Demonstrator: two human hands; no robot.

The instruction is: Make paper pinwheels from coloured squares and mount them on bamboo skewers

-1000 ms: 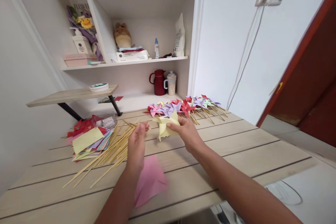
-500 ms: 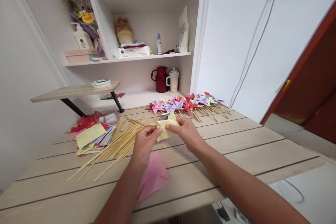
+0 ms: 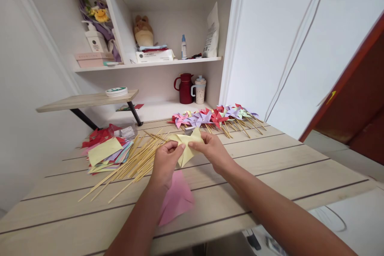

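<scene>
A yellow paper pinwheel (image 3: 186,153), its corners partly folded in, is held above the table between both hands. My left hand (image 3: 167,161) pinches its left side between thumb and fingers. On the other side my right hand (image 3: 212,150) grips it, thumb pressed near the middle and fingers behind. Below them a pink paper sheet (image 3: 177,200) with cuts lies on the table, partly covered by my left forearm. Thin wooden sticks (image 3: 141,162) lie in a loose pile left of my left hand.
Finished pinwheels (image 3: 217,118) on sticks lie at the back right. A stack of coloured paper (image 3: 105,152), red paper pieces (image 3: 100,138) and a clear box (image 3: 127,132) sit at left, near a small raised shelf (image 3: 87,102). A red jug (image 3: 186,89) and a cup (image 3: 200,90) stand behind.
The yellow paper has tilted, so more of its folded face shows toward me. Both hands keep their grip in nearly the same place. The camera view has shifted slightly.
</scene>
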